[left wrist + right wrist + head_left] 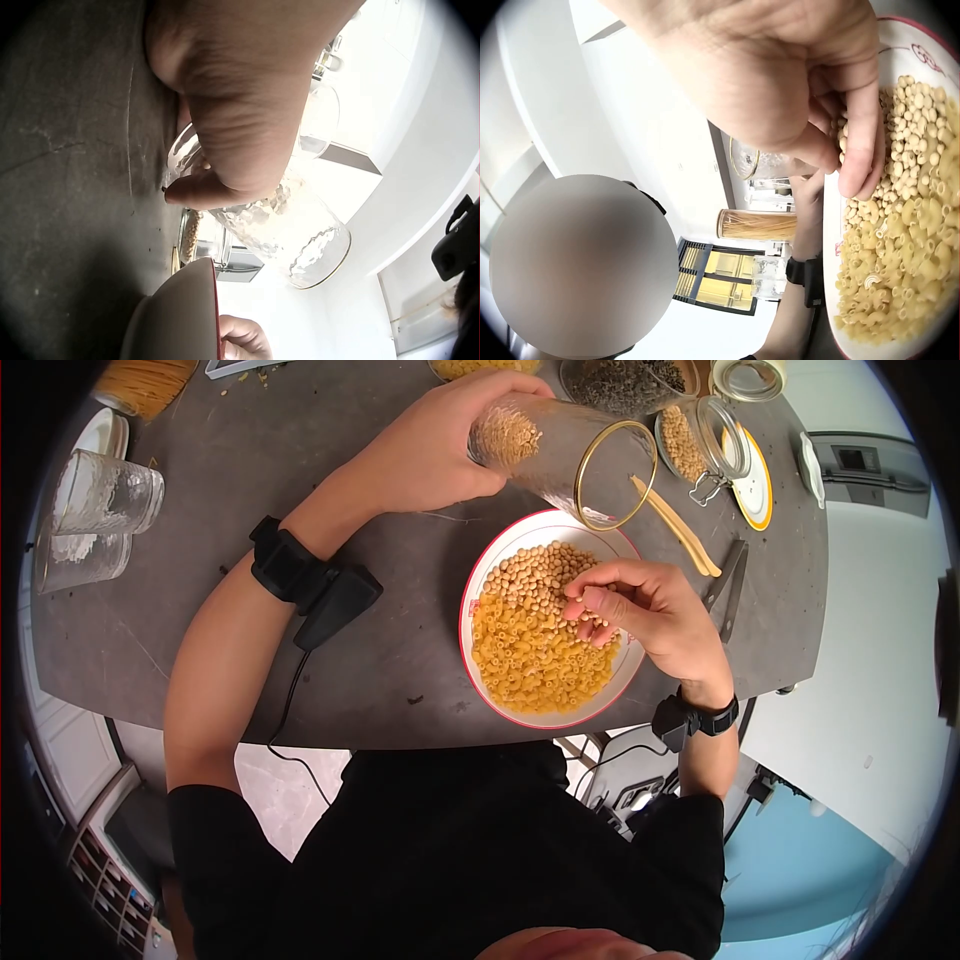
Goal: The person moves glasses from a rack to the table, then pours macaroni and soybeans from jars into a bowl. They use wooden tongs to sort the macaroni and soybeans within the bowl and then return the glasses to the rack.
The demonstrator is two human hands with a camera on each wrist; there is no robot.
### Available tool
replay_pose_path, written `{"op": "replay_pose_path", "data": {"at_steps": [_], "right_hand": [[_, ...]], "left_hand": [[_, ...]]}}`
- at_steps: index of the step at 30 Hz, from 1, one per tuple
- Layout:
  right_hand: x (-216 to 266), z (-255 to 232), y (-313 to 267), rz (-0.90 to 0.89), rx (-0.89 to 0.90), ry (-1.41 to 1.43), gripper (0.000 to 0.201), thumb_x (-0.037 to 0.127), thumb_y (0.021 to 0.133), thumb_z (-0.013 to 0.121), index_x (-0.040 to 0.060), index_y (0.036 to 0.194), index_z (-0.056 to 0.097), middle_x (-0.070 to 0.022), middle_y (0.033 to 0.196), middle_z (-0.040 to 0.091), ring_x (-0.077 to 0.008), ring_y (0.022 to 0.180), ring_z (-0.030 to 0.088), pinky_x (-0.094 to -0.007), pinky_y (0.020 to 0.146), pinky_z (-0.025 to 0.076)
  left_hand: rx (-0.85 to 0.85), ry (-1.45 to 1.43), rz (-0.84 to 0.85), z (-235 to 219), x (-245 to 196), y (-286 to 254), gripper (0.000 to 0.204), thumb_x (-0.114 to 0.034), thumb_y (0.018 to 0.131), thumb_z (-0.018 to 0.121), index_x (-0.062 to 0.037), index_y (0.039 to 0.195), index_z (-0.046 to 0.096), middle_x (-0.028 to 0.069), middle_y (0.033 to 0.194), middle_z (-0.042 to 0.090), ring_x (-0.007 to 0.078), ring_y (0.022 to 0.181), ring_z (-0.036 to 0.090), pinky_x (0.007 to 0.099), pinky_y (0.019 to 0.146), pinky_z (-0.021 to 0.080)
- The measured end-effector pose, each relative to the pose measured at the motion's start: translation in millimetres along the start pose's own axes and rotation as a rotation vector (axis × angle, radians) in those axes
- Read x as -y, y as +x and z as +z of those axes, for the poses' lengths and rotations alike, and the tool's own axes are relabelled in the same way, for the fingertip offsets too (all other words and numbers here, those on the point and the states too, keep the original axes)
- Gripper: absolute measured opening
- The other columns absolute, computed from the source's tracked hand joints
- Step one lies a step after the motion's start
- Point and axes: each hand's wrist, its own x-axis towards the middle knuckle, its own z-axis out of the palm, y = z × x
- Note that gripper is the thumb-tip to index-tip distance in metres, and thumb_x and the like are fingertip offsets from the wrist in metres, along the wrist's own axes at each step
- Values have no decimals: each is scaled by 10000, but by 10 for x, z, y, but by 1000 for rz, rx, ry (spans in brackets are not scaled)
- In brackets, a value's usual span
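Observation:
My left hand (430,450) grips a clear gold-rimmed glass (565,460) near its base. The glass lies tilted above the table, its mouth toward the bowl's far edge, with some soybeans (508,438) at its bottom. Below it stands a white bowl (528,533) with a red rim. Soybeans (530,575) fill the bowl's far part and elbow macaroni (540,670) the near part. Over the bowl's right side, my right hand (655,610) pinches a few soybeans between thumb and curled fingers (859,161), close above the heap.
Right of the glass are a clip-top jar of soybeans (683,445), wooden tongs (680,530), a yellow-rimmed plate (755,480) and a dark long-handled utensil (735,585). Two clear glasses (110,495) stand at left, spaghetti (150,385) behind them. A container of dark pieces (620,385) is at the back.

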Motion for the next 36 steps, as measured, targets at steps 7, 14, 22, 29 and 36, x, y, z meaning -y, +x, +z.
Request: {"op": "replay_pose_path", "data": {"at_steps": [7, 14, 22, 29, 36], "right_hand": [[27, -52, -11, 62, 71, 268, 249, 159, 1032, 644, -30, 1184, 699, -119, 1018, 757, -162, 847, 729, -266, 758, 596], [108, -16, -35, 42, 59, 183, 223, 144, 1024, 660, -25, 1158, 714, -126, 1015, 763, -167, 845, 739, -274, 771, 609], [595, -23, -104, 27, 57, 50, 191, 91, 1009, 670, -46, 1135, 713, -129, 993, 762, -161, 845, 742, -265, 759, 614], [972, 34, -6, -212, -91, -237, 198, 90, 1014, 651, -43, 1147, 712, -123, 962, 760, -151, 824, 728, -247, 699, 594], [850, 263, 278, -695, -492, -1052, 118, 21, 902, 696, 0, 1017, 707, -144, 918, 721, -264, 769, 724, -327, 656, 536]], "left_hand": [[-2, 20, 10, -2, 12, -5, 660, -20, 737, 760, -30, 1364, 552, 93, 1316, 642, 197, 1247, 597, 360, 1096, 441], [-2, -2, -11, 5, -15, -4, 659, -16, 737, 756, -30, 1363, 552, 89, 1308, 643, 194, 1235, 601, 354, 1089, 442], [10, 7, -14, -7, -15, -1, 654, -14, 742, 759, -30, 1362, 551, 87, 1307, 637, 190, 1233, 598, 351, 1086, 447], [13, -18, -14, 0, -23, 5, 664, -27, 748, 779, -27, 1369, 543, 90, 1318, 630, 184, 1240, 592, 349, 1085, 450], [-4, 4, 20, -6, 32, -9, 686, -35, 746, 793, -23, 1381, 533, 98, 1339, 621, 195, 1256, 588, 358, 1095, 446]]}}
